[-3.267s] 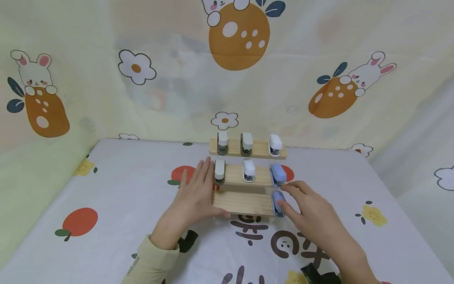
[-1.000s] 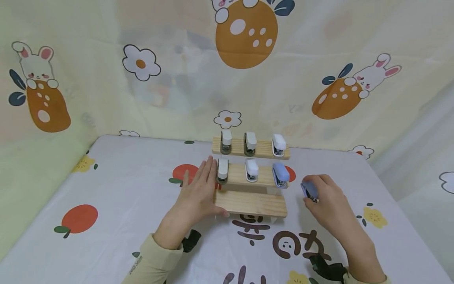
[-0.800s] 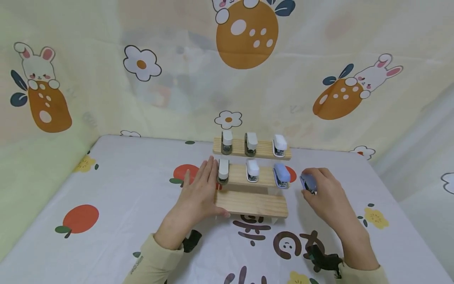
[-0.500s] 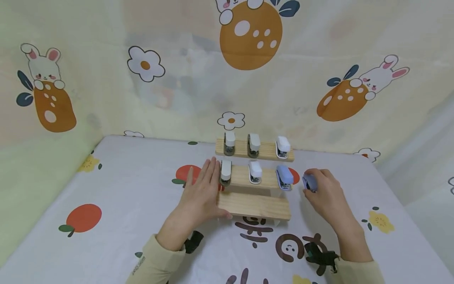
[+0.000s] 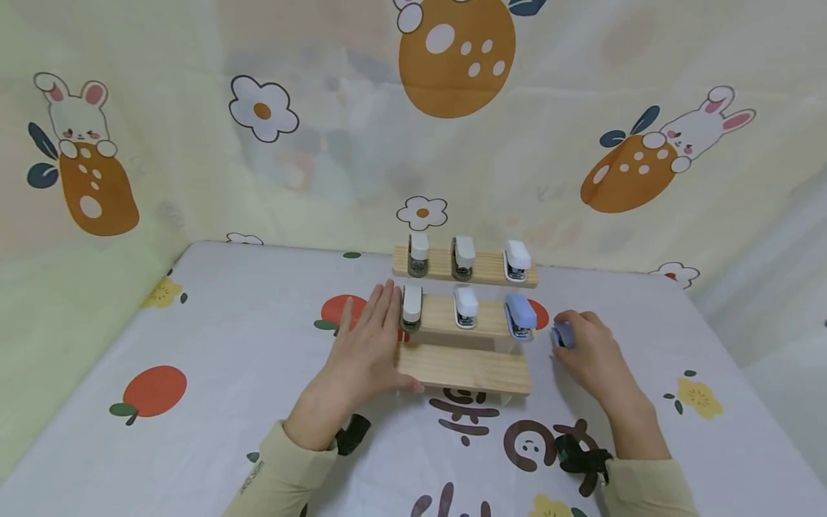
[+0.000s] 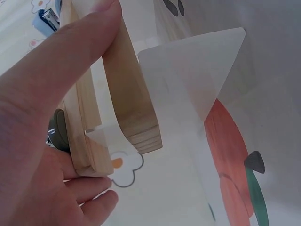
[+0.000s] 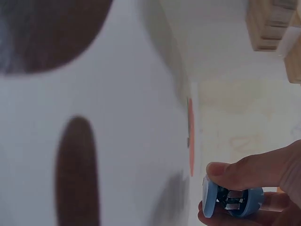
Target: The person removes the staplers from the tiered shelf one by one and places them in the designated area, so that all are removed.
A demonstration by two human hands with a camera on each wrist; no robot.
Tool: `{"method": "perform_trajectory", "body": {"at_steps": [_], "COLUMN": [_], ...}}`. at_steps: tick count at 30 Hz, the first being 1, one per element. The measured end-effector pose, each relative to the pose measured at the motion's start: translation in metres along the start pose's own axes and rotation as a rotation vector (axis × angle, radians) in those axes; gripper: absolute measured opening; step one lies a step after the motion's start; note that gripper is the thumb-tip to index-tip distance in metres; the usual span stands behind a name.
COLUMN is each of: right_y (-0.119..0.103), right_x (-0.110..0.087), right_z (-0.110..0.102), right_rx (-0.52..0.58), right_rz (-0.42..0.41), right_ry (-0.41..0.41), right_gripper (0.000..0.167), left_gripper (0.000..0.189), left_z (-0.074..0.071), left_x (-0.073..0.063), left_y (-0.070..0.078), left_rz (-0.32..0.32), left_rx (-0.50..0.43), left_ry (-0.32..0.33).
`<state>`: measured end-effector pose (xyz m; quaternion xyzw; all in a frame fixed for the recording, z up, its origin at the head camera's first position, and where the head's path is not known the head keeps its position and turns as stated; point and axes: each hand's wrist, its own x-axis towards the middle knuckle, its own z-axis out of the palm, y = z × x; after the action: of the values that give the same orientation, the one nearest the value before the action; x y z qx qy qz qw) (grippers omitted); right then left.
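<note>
A stepped wooden rack (image 5: 461,367) with three tiers stands mid-table. My left hand (image 5: 362,352) lies along its left end with fingers extended; in the left wrist view the thumb (image 6: 70,52) reaches across the front tier's board (image 6: 134,99) and the fingertips touch the tier behind. Right of the rack, my right hand (image 5: 594,355) pinches a small blue mini stapler (image 5: 563,334) between thumb and fingers. In the right wrist view that stapler (image 7: 230,200) is held close over the tablecloth, its metal parts facing the camera. The front tier's board is bare.
Middle tier: two white staplers (image 5: 466,307) and a blue stapler (image 5: 520,316) at the right end. Back tier: three white-topped staplers (image 5: 463,258). A patterned cloth (image 5: 213,452) covers the table, and a printed curtain (image 5: 336,165) hangs behind the rack.
My right hand has taken the blue stapler off the front tier's right end and carried it right, beside the rack. Lately it shifts only slightly. My left hand has stayed against the rack.
</note>
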<state>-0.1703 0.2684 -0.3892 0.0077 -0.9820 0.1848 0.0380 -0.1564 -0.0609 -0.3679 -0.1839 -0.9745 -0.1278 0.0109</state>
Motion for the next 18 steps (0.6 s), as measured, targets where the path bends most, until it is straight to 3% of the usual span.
{"method": "perform_trajectory", "body": {"at_steps": [7,18], "right_y": [-0.0009,0.0015], "right_x": [0.0021,0.0012], "right_z": [0.0063,0.0052], "right_rx": [-0.007,-0.017], "right_rz": [0.035,-0.024], "right_ry": [-0.061,-0.106], "right_gripper": [0.047,0.055], "left_gripper": [0.144,0.143], "left_z": [0.0001,-0.0019], "left_x": [0.0007,0.0013], "left_y": [0.0008,0.0017], "left_rz": [-0.004,-0.002], "left_rx": [-0.014,-0.019], "left_ry": [-0.012,-0.005]}}
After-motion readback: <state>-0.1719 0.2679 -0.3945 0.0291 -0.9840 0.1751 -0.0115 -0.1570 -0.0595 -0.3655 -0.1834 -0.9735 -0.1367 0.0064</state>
